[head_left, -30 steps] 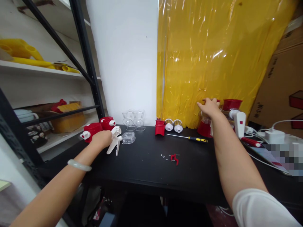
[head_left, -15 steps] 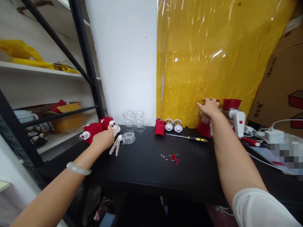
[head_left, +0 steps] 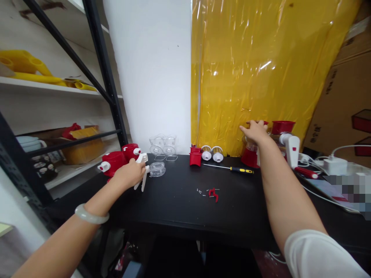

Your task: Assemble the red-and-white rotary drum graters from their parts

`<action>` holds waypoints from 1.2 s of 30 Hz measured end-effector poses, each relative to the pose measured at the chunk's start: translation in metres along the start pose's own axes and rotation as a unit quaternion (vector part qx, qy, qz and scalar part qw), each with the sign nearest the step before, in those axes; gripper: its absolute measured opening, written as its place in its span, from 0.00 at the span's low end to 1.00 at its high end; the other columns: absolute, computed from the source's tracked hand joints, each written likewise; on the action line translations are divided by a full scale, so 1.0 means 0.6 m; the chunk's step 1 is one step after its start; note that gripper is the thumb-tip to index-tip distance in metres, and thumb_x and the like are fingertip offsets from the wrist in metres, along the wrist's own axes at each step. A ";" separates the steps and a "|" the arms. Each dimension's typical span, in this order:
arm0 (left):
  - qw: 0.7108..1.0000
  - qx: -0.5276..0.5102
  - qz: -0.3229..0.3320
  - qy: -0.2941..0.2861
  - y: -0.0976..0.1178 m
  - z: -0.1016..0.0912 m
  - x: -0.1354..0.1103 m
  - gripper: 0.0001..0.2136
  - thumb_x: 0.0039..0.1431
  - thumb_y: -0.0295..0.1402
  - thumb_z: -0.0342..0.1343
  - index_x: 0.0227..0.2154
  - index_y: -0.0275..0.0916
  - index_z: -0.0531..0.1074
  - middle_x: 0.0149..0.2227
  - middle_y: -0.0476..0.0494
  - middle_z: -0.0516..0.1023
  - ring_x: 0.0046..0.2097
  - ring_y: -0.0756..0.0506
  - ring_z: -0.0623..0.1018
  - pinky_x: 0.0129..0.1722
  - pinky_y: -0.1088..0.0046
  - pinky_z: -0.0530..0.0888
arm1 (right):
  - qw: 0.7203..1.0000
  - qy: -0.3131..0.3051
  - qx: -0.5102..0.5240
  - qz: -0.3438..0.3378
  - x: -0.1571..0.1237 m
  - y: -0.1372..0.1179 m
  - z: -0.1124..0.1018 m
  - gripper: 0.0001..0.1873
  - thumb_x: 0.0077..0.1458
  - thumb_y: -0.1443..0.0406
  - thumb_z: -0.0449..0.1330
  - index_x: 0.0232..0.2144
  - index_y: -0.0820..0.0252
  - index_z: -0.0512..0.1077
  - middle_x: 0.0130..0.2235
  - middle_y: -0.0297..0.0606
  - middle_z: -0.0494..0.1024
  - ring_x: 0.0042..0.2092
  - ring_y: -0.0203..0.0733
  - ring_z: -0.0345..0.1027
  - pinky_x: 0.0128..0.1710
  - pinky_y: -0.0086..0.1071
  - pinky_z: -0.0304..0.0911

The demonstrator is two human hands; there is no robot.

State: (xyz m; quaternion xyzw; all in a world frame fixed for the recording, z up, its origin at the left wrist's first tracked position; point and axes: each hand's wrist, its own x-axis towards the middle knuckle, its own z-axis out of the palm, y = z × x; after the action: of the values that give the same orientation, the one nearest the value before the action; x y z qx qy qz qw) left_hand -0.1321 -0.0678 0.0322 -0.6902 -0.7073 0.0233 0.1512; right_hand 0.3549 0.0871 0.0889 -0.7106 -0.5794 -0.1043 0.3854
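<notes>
My left hand (head_left: 131, 173) is closed on a white plastic part (head_left: 142, 158), whose top sticks out above the fingers. Close behind it are red plastic housings (head_left: 114, 162) with white knobs. Beside the fingertips lie white handles (head_left: 144, 182) and a clear plastic piece (head_left: 157, 169). My right hand (head_left: 255, 131) is over the top of a red and clear grater body (head_left: 249, 156), its fingers spread at the rim. Whether it grips the rim is hidden. Right of it stands another grater with a red hopper (head_left: 283, 126) and a white crank handle (head_left: 294, 152).
Along the back of the black table (head_left: 179, 208) stand clear hoppers (head_left: 163, 146), a red housing (head_left: 195, 156) and two grater drums (head_left: 212, 153). A screwdriver (head_left: 242, 170), small screws (head_left: 199, 191) and a red bracket (head_left: 213, 194) lie in front. Cables and a charger (head_left: 335, 166) are at right.
My left hand has moved slightly down and to the right, and the white part shows more upright above its fingers. My right hand stays at the grater.
</notes>
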 end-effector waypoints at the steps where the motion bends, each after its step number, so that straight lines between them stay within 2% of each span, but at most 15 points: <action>1: 1.000 -0.002 -0.010 0.003 0.003 -0.001 0.000 0.22 0.64 0.36 0.34 0.47 0.35 0.71 0.37 0.31 0.71 0.40 0.34 0.76 0.38 0.57 0.71 | 1.000 -0.002 -0.001 -0.001 0.000 0.000 -0.001 0.35 0.54 0.46 0.53 0.54 0.65 0.67 0.55 0.59 0.59 0.56 0.66 0.54 0.54 0.52 0.51; 4: 0.998 -0.022 -0.052 0.001 0.009 -0.003 0.000 0.24 0.62 0.44 0.37 0.44 0.36 0.73 0.42 0.29 0.69 0.39 0.34 0.76 0.36 0.56 0.72 | 1.000 -0.005 -0.001 -0.003 -0.002 -0.001 -0.003 0.35 0.54 0.46 0.53 0.54 0.65 0.67 0.55 0.59 0.59 0.57 0.65 0.54 0.54 0.52 0.51; 7: 0.998 -0.032 -0.058 -0.004 0.011 -0.002 -0.002 0.24 0.57 0.50 0.43 0.41 0.37 0.75 0.45 0.30 0.69 0.39 0.34 0.76 0.35 0.57 0.72 | 1.000 -0.009 0.000 0.006 -0.004 -0.003 -0.006 0.35 0.54 0.46 0.53 0.54 0.65 0.67 0.56 0.59 0.58 0.57 0.66 0.54 0.54 0.52 0.51; 10: 0.998 -0.020 -0.067 -0.007 0.015 0.002 -0.002 0.21 0.55 0.47 0.46 0.42 0.37 0.75 0.45 0.30 0.69 0.39 0.34 0.77 0.35 0.59 0.72 | 1.000 -0.019 -0.005 0.011 -0.005 -0.005 -0.009 0.35 0.54 0.46 0.52 0.55 0.64 0.67 0.56 0.59 0.58 0.57 0.67 0.54 0.54 0.51 0.51; 15: 0.994 -0.017 -0.104 0.001 0.016 0.001 0.000 0.22 0.59 0.45 0.41 0.43 0.37 0.75 0.46 0.30 0.68 0.41 0.35 0.76 0.36 0.59 0.72 | 1.000 -0.020 -0.003 0.017 -0.007 -0.007 -0.010 0.36 0.53 0.45 0.52 0.55 0.63 0.66 0.57 0.58 0.57 0.57 0.67 0.54 0.54 0.52 0.51; 18: 0.991 -0.020 -0.128 0.028 0.013 -0.019 -0.005 0.23 0.58 0.45 0.43 0.44 0.36 0.75 0.47 0.29 0.67 0.41 0.33 0.76 0.37 0.58 0.72 | 1.000 -0.014 0.001 0.011 -0.009 -0.006 -0.010 0.36 0.53 0.44 0.52 0.54 0.64 0.67 0.56 0.58 0.58 0.56 0.66 0.54 0.53 0.52 0.51; 22: 0.984 -0.042 -0.136 0.112 0.024 -0.074 -0.023 0.25 0.59 0.50 0.41 0.43 0.37 0.76 0.48 0.29 0.66 0.39 0.34 0.76 0.37 0.57 0.71 | 1.000 -0.006 0.007 0.002 -0.010 -0.011 -0.018 0.35 0.53 0.46 0.53 0.53 0.65 0.67 0.55 0.58 0.59 0.57 0.66 0.54 0.54 0.52 0.50; 24: 0.981 -0.070 -0.098 0.152 0.046 -0.102 -0.031 0.24 0.59 0.51 0.43 0.41 0.38 0.76 0.50 0.32 0.65 0.37 0.38 0.76 0.39 0.59 0.71 | 1.000 0.007 0.020 -0.015 -0.011 -0.024 -0.025 0.33 0.54 0.47 0.54 0.53 0.65 0.67 0.55 0.59 0.59 0.57 0.65 0.53 0.54 0.52 0.49; 26: 0.979 -0.102 -0.015 0.176 0.082 -0.123 -0.031 0.23 0.59 0.51 0.45 0.42 0.40 0.76 0.51 0.36 0.65 0.36 0.43 0.75 0.40 0.62 0.72 | 0.997 0.023 0.050 -0.049 -0.020 -0.048 -0.030 0.31 0.55 0.48 0.53 0.53 0.64 0.67 0.54 0.58 0.60 0.57 0.63 0.53 0.54 0.52 0.49; 28: 0.968 -0.131 0.091 0.195 0.127 -0.130 -0.020 0.21 0.60 0.49 0.47 0.41 0.40 0.75 0.53 0.37 0.63 0.36 0.45 0.73 0.41 0.63 0.71 | 0.991 0.030 0.086 -0.100 -0.042 -0.081 -0.031 0.29 0.57 0.49 0.52 0.52 0.64 0.67 0.53 0.56 0.62 0.56 0.61 0.56 0.55 0.51 0.50; 30: 0.949 -0.155 0.201 0.188 0.177 -0.123 0.000 0.18 0.61 0.47 0.47 0.39 0.39 0.75 0.51 0.39 0.64 0.34 0.48 0.72 0.41 0.64 0.71 | 0.970 0.011 0.111 -0.214 -0.077 -0.113 -0.026 0.24 0.59 0.52 0.52 0.51 0.62 0.68 0.51 0.53 0.65 0.55 0.57 0.58 0.55 0.48 0.52; 32: 0.931 -0.171 0.272 0.174 0.223 -0.107 0.025 0.17 0.61 0.45 0.48 0.37 0.38 0.75 0.48 0.39 0.65 0.32 0.49 0.71 0.39 0.66 0.71 | 0.930 -0.045 0.110 -0.349 -0.123 -0.133 -0.017 0.20 0.58 0.55 0.54 0.48 0.60 0.69 0.48 0.49 0.68 0.53 0.53 0.60 0.54 0.45 0.55; 33: 0.924 -0.175 0.293 0.170 0.242 -0.096 0.036 0.16 0.61 0.45 0.49 0.37 0.38 0.75 0.47 0.39 0.65 0.32 0.49 0.72 0.39 0.66 0.71 | 0.914 -0.069 0.102 -0.387 -0.148 -0.136 -0.011 0.17 0.58 0.56 0.55 0.45 0.60 0.69 0.46 0.48 0.68 0.50 0.51 0.62 0.52 0.43 0.57; 36: 0.915 -0.182 0.328 0.146 0.281 -0.065 0.059 0.13 0.60 0.42 0.50 0.35 0.40 0.75 0.43 0.41 0.65 0.34 0.47 0.73 0.37 0.68 0.71 | 0.890 -0.140 0.094 -0.424 -0.212 -0.118 0.008 0.11 0.59 0.59 0.54 0.38 0.60 0.69 0.39 0.44 0.71 0.41 0.45 0.65 0.43 0.37 0.61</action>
State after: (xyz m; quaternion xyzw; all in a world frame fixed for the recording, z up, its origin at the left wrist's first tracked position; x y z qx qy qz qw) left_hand 0.0408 -0.0318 0.0353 -0.8948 -0.4031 -0.1582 0.1086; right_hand 0.2505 -0.0018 0.0401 -0.3652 -0.8805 -0.1018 0.2845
